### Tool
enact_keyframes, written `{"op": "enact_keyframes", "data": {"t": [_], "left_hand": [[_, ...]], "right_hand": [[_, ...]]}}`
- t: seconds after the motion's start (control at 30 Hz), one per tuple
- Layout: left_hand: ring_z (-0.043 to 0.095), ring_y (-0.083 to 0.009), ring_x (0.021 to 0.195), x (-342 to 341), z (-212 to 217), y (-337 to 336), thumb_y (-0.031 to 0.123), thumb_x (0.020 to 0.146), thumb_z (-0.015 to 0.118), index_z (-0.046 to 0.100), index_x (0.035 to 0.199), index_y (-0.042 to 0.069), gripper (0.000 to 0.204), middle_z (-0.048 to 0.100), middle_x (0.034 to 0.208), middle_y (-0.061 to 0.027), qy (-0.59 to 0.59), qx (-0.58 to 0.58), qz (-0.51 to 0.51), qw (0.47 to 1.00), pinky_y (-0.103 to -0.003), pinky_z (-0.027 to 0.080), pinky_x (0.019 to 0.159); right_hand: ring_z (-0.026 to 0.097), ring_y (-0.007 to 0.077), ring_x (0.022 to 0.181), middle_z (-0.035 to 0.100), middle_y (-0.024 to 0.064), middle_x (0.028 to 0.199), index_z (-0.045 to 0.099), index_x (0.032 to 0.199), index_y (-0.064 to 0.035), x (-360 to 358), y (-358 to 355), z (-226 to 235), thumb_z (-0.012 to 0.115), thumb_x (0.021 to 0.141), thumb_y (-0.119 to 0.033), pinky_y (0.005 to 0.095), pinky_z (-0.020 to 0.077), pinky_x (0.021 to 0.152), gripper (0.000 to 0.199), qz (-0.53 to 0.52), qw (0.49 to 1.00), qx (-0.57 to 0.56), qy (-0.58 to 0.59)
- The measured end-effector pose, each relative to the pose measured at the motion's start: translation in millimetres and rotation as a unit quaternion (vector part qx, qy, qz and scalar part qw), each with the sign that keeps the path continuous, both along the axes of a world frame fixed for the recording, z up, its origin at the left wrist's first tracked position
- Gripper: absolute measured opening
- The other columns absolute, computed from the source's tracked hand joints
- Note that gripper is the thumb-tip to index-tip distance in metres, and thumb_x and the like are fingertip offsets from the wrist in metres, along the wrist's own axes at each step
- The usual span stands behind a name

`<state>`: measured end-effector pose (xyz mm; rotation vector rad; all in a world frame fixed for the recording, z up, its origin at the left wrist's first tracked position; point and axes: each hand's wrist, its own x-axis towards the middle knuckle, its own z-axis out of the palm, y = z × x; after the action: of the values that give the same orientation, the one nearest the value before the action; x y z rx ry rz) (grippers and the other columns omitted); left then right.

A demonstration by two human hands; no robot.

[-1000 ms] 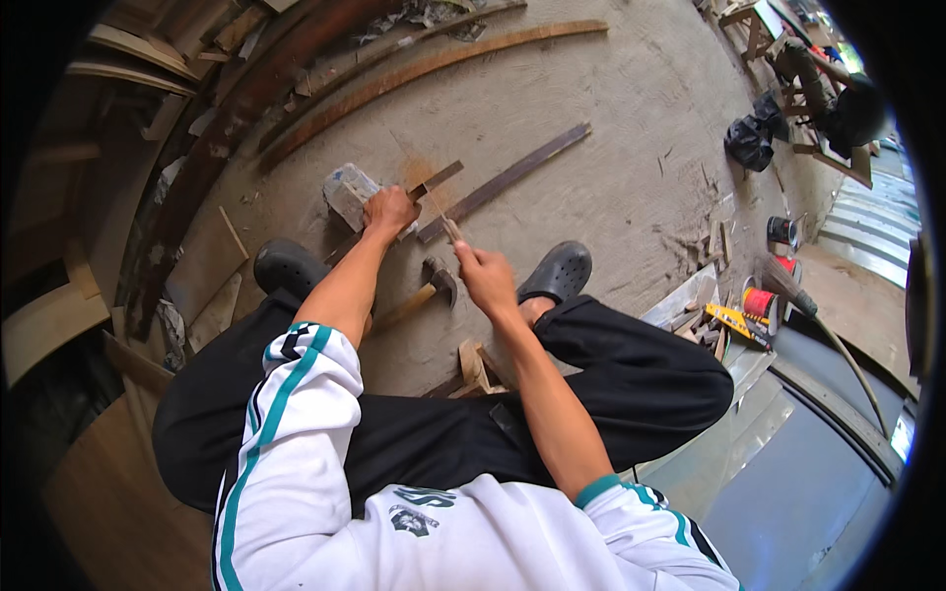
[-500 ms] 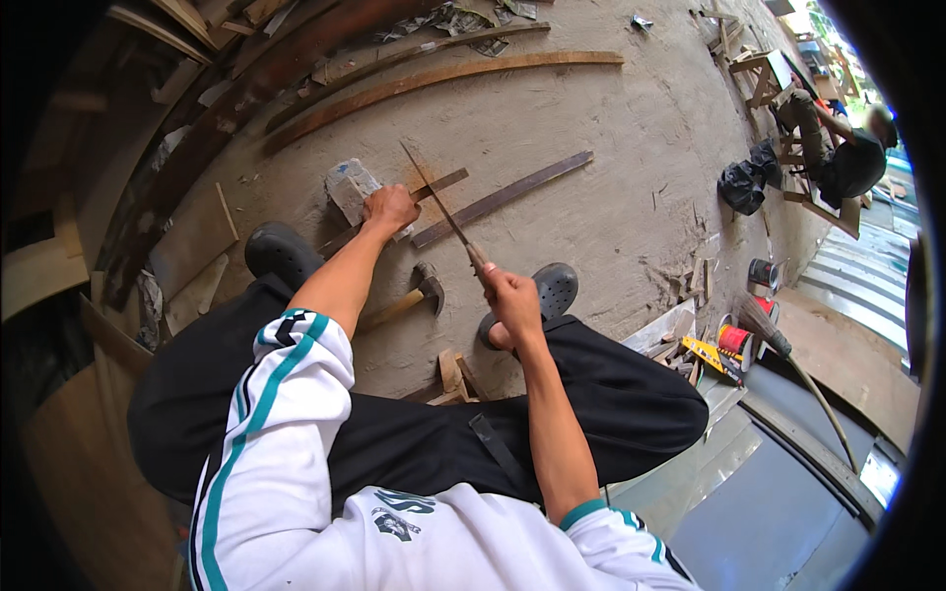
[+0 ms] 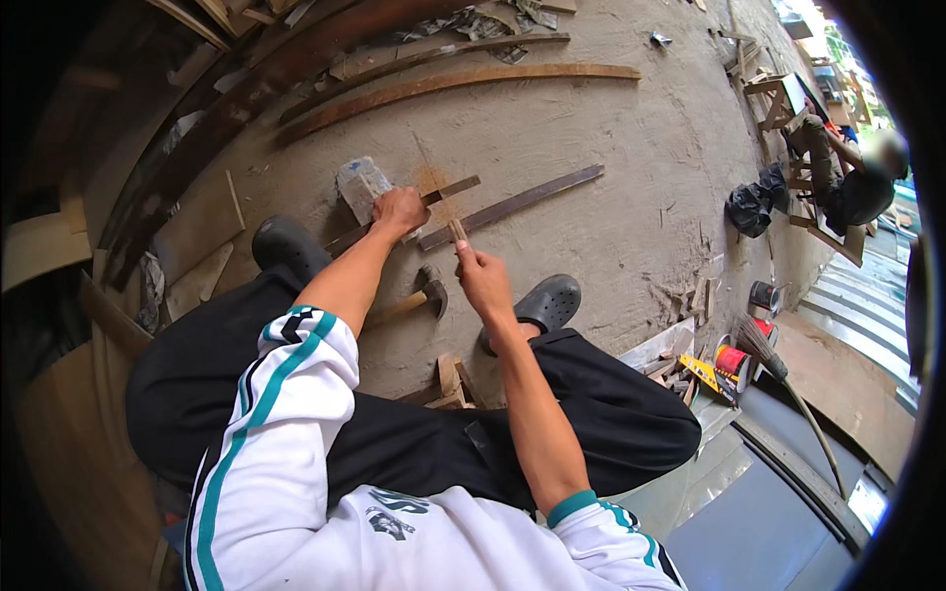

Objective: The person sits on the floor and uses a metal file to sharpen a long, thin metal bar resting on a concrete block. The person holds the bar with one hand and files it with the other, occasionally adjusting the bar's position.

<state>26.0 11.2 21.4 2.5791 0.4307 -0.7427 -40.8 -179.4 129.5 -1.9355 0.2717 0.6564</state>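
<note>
My left hand (image 3: 399, 212) is closed round a narrow dark wooden strip (image 3: 457, 188), pressing it onto a pale, worn block (image 3: 359, 183). The strip's far end sticks out past the block to the right. In my right hand (image 3: 483, 280) is the wooden handle (image 3: 456, 230) of a thin-bladed saw, held close to the strip. Its blade is smeared and barely shows, running up and left across the strip. Orange-brown sawdust (image 3: 431, 180) lies on the ground there. A longer dark strip (image 3: 527, 200) lies alongside, beneath the saw handle.
A hammer (image 3: 430, 293) lies between my feet, near some wood offcuts (image 3: 451, 379). Long planks (image 3: 473, 81) stretch across the far ground. At right are paint cans (image 3: 729, 358), a brush-like broom (image 3: 761, 350), a black bag (image 3: 751, 205) and a seated person (image 3: 855, 182).
My right hand has pushed the saw forward and left, bringing its handle up close to the strip. My left hand keeps its hold on the strip. The view has shifted slightly.
</note>
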Motion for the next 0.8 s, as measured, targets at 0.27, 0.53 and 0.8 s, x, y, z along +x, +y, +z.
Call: {"op": "enact_keyframes", "data": {"t": [0.27, 0.53, 0.8], "left_hand": [[0.069, -0.0428, 0.098, -13, -10, 19, 0.024, 0.077, 0.067, 0.075, 0.097, 0.000, 0.033, 0.071, 0.097, -0.0268, -0.003, 0.021, 0.018, 1.000, -0.047, 0.055, 0.085], [0.069, -0.0425, 0.097, -4, 2, 14, 0.023, 0.079, 0.066, 0.075, 0.097, 0.000, 0.031, 0.071, 0.097, -0.0265, -0.011, 0.008, 0.007, 1.000, -0.047, 0.055, 0.085], [0.069, -0.0429, 0.099, -7, 3, 14, 0.020, 0.078, 0.066, 0.075, 0.097, 0.000, 0.030, 0.070, 0.098, -0.0271, -0.014, -0.003, 0.020, 1.000, -0.047, 0.055, 0.085]], "right_hand": [[0.039, 0.0077, 0.049, 0.046, -0.0020, 0.054, 0.054, 0.064, -0.0024, -59, -46, 49, 0.054, 0.100, -0.045, 0.0280, 0.0301, 0.047, 0.055, 0.016, 1.000, -0.014, 0.008], [0.037, 0.0063, 0.048, 0.044, -0.0020, 0.054, 0.052, 0.063, -0.0042, -35, -26, 28, 0.052, 0.101, -0.043, 0.0275, 0.0269, 0.046, 0.054, 0.026, 1.000, 0.004, 0.006], [0.037, 0.0058, 0.050, 0.044, -0.0036, 0.056, 0.054, 0.063, -0.0045, -25, -22, -1, 0.054, 0.101, -0.043, 0.0265, 0.0257, 0.046, 0.053, -0.014, 0.997, 0.050, 0.057]]}}
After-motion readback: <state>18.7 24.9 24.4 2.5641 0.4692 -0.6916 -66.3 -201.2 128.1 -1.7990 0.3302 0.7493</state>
